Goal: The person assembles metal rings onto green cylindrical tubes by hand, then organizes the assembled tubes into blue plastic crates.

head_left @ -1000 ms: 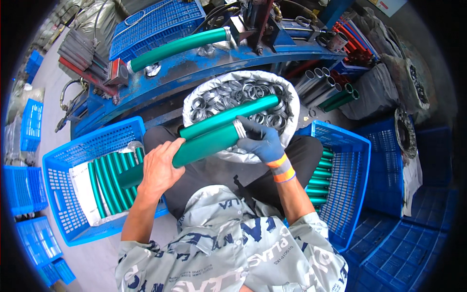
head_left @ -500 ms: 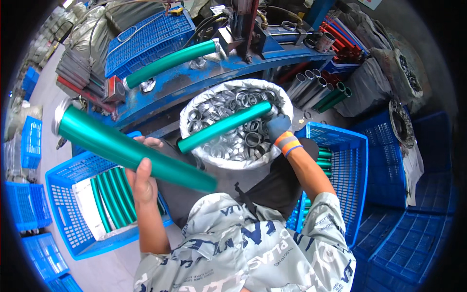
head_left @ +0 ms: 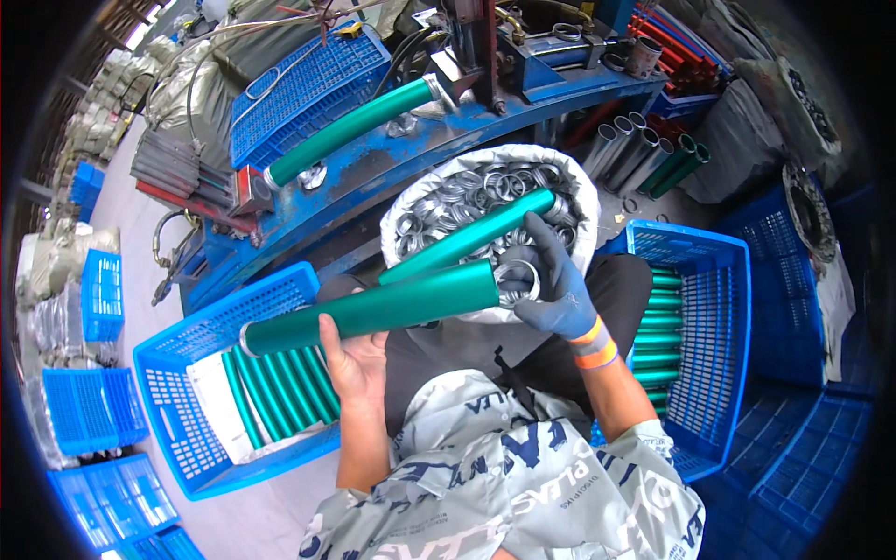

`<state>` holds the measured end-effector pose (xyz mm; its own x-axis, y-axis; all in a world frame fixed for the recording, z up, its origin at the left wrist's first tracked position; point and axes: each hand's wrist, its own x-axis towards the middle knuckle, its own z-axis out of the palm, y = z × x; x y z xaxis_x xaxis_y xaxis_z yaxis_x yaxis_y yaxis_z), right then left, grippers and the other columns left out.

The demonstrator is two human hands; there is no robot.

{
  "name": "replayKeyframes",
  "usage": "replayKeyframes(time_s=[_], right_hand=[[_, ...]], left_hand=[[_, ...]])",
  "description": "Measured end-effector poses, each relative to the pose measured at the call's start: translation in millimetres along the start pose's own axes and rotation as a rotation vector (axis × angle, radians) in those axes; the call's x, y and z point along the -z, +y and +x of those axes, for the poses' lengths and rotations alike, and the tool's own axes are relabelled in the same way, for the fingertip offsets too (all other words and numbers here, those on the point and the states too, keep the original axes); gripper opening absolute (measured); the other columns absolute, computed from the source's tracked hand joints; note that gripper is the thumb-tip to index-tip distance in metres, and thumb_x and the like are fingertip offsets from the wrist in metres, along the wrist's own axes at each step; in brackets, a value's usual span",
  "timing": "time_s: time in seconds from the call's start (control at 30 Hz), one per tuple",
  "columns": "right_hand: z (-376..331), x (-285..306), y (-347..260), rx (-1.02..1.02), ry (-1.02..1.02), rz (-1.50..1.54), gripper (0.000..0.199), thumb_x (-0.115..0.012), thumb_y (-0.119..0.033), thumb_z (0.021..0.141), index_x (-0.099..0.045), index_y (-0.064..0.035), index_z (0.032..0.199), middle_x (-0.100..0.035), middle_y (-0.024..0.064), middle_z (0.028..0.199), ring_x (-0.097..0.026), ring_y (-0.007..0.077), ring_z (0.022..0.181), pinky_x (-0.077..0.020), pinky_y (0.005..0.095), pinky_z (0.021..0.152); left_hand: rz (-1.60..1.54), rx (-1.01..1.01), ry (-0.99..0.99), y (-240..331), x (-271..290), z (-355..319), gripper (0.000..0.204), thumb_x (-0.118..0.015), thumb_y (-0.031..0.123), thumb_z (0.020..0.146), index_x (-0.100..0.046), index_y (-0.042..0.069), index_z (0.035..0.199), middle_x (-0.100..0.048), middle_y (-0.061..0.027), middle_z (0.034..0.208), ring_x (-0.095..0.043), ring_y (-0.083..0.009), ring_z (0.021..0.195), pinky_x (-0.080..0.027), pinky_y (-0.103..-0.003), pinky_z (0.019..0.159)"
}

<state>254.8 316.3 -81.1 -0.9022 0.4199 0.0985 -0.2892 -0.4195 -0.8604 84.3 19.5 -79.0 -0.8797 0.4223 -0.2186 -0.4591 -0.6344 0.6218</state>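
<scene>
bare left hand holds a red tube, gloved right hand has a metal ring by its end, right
The colour is wrong: the head view shows the bare left hand holding a green tube, while the gloved right hand has a metal ring by its end.

The bare left hand (head_left: 359, 362) is gripping a glossy green tube (head_left: 411, 303) with a silver collar (head_left: 245, 341) on its left end, while the gloved right hand (head_left: 565, 301) is holding a silver ring (head_left: 534, 273) at its right end. A second green tube (head_left: 467, 238) is lying across the ring-filled white sack's (head_left: 585, 191) near-left rim.
</scene>
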Motion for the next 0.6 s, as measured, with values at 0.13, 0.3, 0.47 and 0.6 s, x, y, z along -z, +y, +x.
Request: replayKeyframes(time_s=[0.13, 0.3, 0.47, 0.6], right_hand=[[0, -10, 21, -0.006, 0.042, 0.254, 0.111, -0.085, 0.002, 0.091, -0.024, -0.0023, 0.183, -0.063, 0.0197, 0.163, -0.065, 0.0292, 0.150, -0.0518, 0.0433, 0.128], [-7, -18, 30, 0.007, 0.098, 0.044, 0.080, -0.081, -0.005, 0.098, -0.049, 0.0079, 0.170, -0.063, 0.0192, 0.165, -0.067, 0.0261, 0.145, -0.0514, 0.0404, 0.126], [-5, -26, 24, -0.091, 0.122, -0.097, 0.066, -0.074, -0.003, 0.104, -0.057, 0.0086, 0.166, -0.071, 0.0164, 0.153, -0.070, 0.0216, 0.134, -0.0538, 0.0371, 0.119], [1, -19, 32, -0.150, 0.153, -0.061, 0.065, -0.077, -0.005, 0.107, -0.056, 0.0076, 0.167, -0.076, 0.0106, 0.141, -0.072, 0.0142, 0.118, -0.0587, 0.0301, 0.105]], left_hand=[[0.058, -0.050, -0.017, 3, 0, -2, 0.041, -0.070, 0.041, 0.118, -0.070, 0.015, 0.149, -0.075, -0.0149, 0.150, -0.076, -0.0310, 0.135, -0.067, -0.050, 0.110], [0.063, -0.064, 0.000, 7, 4, -5, 0.038, -0.072, 0.040, 0.117, -0.071, 0.018, 0.148, -0.075, -0.0150, 0.150, -0.076, -0.0299, 0.134, -0.068, -0.049, 0.108], [0.155, -0.100, -0.015, 8, 11, -6, 0.042, -0.075, 0.039, 0.114, -0.070, 0.015, 0.148, -0.074, -0.0141, 0.150, -0.076, -0.0285, 0.133, -0.069, -0.047, 0.106], [0.200, -0.123, -0.004, -2, 14, 3, 0.044, -0.075, 0.039, 0.114, -0.069, 0.012, 0.148, -0.073, -0.0141, 0.151, -0.076, -0.0286, 0.133, -0.068, -0.049, 0.107]])
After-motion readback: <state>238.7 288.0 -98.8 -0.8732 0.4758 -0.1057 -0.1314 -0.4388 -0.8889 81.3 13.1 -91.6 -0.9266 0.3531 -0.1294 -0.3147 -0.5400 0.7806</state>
